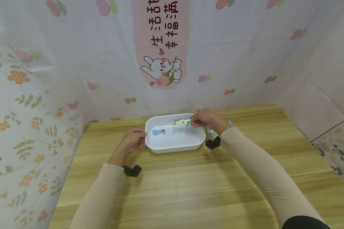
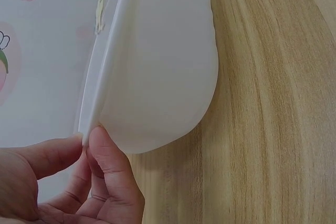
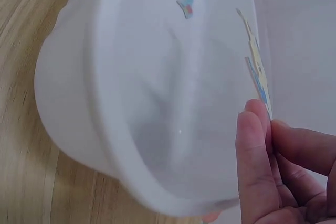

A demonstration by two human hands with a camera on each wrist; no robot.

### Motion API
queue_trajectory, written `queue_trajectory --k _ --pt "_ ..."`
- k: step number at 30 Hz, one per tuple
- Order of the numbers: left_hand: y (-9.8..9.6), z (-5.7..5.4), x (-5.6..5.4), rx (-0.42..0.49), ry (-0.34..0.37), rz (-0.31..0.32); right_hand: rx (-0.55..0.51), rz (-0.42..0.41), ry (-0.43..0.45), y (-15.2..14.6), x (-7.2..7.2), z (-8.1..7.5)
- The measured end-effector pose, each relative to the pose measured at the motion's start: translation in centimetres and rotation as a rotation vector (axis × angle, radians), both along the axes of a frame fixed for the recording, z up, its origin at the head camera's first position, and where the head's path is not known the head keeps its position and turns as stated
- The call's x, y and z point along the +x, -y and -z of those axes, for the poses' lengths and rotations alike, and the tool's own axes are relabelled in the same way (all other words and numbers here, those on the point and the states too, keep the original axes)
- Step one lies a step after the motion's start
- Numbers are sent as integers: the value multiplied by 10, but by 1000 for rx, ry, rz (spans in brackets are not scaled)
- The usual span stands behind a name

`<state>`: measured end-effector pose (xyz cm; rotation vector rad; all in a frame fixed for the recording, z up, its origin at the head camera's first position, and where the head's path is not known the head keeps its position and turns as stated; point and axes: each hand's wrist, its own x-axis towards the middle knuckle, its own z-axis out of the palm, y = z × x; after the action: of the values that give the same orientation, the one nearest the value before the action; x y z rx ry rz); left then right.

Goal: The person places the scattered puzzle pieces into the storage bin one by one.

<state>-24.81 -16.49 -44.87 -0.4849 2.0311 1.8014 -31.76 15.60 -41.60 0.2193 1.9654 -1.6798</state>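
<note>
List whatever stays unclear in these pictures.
Head view: colourful pieces beside the white tray, partly hidden by the right arm.
Head view: lettering, cut by the upper edge.
Left wrist view: the tray's floor, hidden by its own wall.
Right wrist view: one end of the yellow cutout, inside the right grip.

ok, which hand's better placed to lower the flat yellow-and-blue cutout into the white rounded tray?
Right, likely: the right hand pinches the cutout over the tray; the left hand grips its rim.

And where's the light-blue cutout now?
Head view: the light-blue cutout lies inside the white tray, toward its left end, near the left hand.
</note>
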Motion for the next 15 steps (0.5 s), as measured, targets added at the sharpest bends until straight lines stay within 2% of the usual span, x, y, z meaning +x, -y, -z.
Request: queue_trajectory --k 8,15 --pt "3 -1 0 -2 -2 7 86 23 4 22 -5 6" --pt "3 1 0 5 -8 -2 101 42 15 32 -8 16"
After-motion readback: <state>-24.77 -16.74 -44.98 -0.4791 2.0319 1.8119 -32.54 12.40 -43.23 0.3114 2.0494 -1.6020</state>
